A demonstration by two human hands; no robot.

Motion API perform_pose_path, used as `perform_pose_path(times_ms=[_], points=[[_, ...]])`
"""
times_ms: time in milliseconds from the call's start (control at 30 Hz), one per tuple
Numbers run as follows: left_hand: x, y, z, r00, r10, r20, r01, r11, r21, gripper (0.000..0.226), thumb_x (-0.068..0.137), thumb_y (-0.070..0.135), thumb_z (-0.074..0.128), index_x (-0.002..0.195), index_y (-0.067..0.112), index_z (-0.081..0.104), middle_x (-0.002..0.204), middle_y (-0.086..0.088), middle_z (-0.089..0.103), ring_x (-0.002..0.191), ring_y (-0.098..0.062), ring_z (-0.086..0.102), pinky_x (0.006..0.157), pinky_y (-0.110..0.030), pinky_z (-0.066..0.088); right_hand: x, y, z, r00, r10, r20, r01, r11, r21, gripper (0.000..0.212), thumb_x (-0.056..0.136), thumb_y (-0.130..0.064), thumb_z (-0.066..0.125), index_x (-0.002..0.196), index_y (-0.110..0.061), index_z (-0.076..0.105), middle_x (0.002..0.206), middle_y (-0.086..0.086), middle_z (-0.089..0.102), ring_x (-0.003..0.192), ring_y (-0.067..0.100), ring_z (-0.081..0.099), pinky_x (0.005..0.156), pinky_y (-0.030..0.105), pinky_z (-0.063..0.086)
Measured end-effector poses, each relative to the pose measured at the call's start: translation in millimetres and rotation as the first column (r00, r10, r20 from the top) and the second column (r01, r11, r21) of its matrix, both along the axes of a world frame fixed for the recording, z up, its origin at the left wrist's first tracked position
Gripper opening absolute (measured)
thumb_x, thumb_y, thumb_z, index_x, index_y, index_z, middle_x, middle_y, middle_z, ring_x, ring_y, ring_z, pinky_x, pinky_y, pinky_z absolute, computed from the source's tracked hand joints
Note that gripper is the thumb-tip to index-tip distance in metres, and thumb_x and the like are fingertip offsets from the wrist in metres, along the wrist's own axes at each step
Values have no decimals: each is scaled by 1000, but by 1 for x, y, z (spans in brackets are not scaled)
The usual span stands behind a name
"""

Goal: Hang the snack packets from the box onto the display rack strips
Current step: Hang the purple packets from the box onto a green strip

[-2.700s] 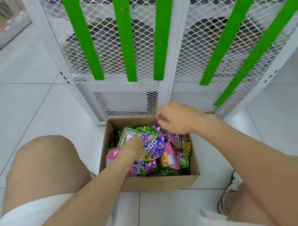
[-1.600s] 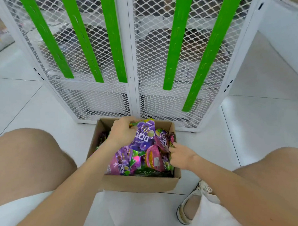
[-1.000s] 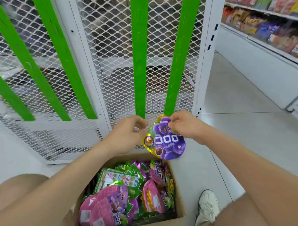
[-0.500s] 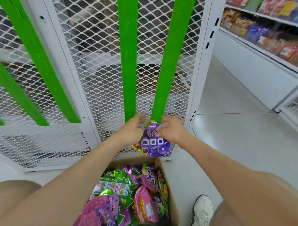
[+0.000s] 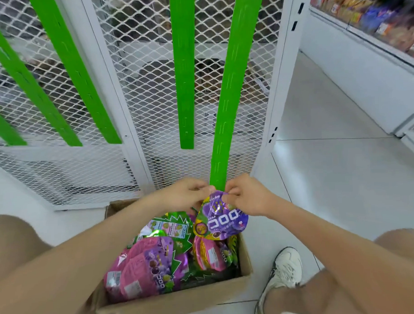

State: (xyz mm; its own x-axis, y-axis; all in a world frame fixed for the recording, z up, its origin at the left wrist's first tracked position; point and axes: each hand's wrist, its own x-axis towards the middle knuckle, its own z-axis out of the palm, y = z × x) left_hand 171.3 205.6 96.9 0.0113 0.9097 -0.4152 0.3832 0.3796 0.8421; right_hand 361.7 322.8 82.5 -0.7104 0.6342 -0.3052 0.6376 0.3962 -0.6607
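A: So, head view, only one there is. Both hands up at the bottom end of the green strip [image 5: 225,97]. Right hand [image 5: 247,197] is pinched shut on the top edge of the purple packet [image 5: 221,217]; left hand [image 5: 186,196] is closed on the strip end or the packet's top just beside it, can't tell which, fingers cover it.

B: Why two hands on one packet?

A: My read: one steadies the strip tip, the other feeds the packet's hang hole over a tab. Packet hangs face-out below the right hand, top edge touching the strip end.

B: Hooked yet?

A: Can't tell. The contact spot is hidden between the thumbs. I'd call it mid-hooking, not released.

B: Why the lowest position?

A: Probably filling bottom-up. Every strip in view is bare, so this looks like the first packet.

B: Rest of the stock?

A: In the cardboard box [image 5: 183,301] directly below both wrists, between the knees. Pink, purple and green packets piled loose. Parked there so the reach from box to strip is short.

B: Risk?

A: Foil is slippery; if the hole misses the tab, the packet drops back into the box. Minor.
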Motion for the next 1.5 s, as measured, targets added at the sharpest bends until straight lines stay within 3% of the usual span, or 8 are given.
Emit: perform_pose_path(times_ms=[200, 400, 600, 867, 1067, 1233, 1400, 1500], points=[[20, -22, -21, 995, 75, 64, -75, 997, -10, 28, 110, 26, 53, 110, 0, 64, 94, -13, 75, 82, -19, 71, 86, -43, 62, 23, -28, -16, 982, 137, 130, -140, 990, 16, 10, 97, -7, 63, 96, -7, 73, 87, 19, 76, 76, 28, 70, 73, 39, 55], [15, -29, -27, 941, 251, 228, -237, 968, -87, 17, 110, 16, 54, 97, 11, 63, 74, 10, 77, 76, -11, 78, 88, -35, 64, 36, -44, -14, 988, 108, 111, -108, 994, 1, 20, 99, -9, 53, 99, -8, 73, 87, 20, 72, 70, 26, 61, 59, 32, 42], [13, -30, -30, 840, 374, 393, -294, 922, -250, 24, 108, 22, 58, 124, 6, 67, 112, -13, 80, 98, -23, 79, 85, -31, 65, 24, -61, -14, 996, 63, 57, -64, 998, 20, 22, 96, -12, 52, 97, 5, 67, 80, 29, 59, 62, 18, 46, 55, 39, 34], [10, -33, -38, 909, 296, 295, -222, 940, -257, 45, 110, 40, 50, 125, 3, 70, 112, -12, 80, 103, -18, 78, 103, -38, 59, 10, -68, -27, 998, 57, -36, -54, 996, 73, 33, 106, -29, 55, 97, -4, 72, 77, 16, 66, 61, 24, 53, 60, 37, 43], [3, -33, -42, 929, 246, 278, -151, 934, -323, 63, 102, 56, 57, 141, 7, 61, 152, -12, 58, 116, -18, 74, 107, -40, 56, 7, -70, -29, 1000, 3, -11, -2, 996, 91, 39, 106, -31, 55, 88, 1, 68, 64, 14, 52, 54, 15, 41, 52, 31, 31], [12, -34, -38, 897, 256, 361, -123, 928, -352, 50, 108, 44, 50, 127, 1, 67, 126, -13, 75, 115, -21, 74, 106, -37, 57, 6, -68, -32, 999, -51, 7, 50, 994, 102, 49, 104, -30, 58, 71, 6, 57, 61, 11, 47, 57, 20, 42, 52, 28, 33], [13, -36, -48, 917, 266, 297, -146, 917, -371, 51, 110, 40, 50, 127, -6, 62, 113, -14, 66, 92, -21, 65, 77, -30, 56, 10, -68, -32, 996, -85, -7, 85, 994, 71, 51, 103, -31, 61, 69, 6, 57, 60, 15, 46, 56, 19, 41, 49, 13, 37], [18, -38, -50, 879, 304, 367, -158, 912, -378, 41, 112, 31, 48, 125, -5, 65, 113, -13, 73, 98, -21, 70, 84, -30, 58, 9, -68, -35, 995, -96, -19, 97, 993, 74, 52, 101, -35, 64, 72, 7, 61, 59, 17, 48, 55, 17, 42, 49, 16, 37]])
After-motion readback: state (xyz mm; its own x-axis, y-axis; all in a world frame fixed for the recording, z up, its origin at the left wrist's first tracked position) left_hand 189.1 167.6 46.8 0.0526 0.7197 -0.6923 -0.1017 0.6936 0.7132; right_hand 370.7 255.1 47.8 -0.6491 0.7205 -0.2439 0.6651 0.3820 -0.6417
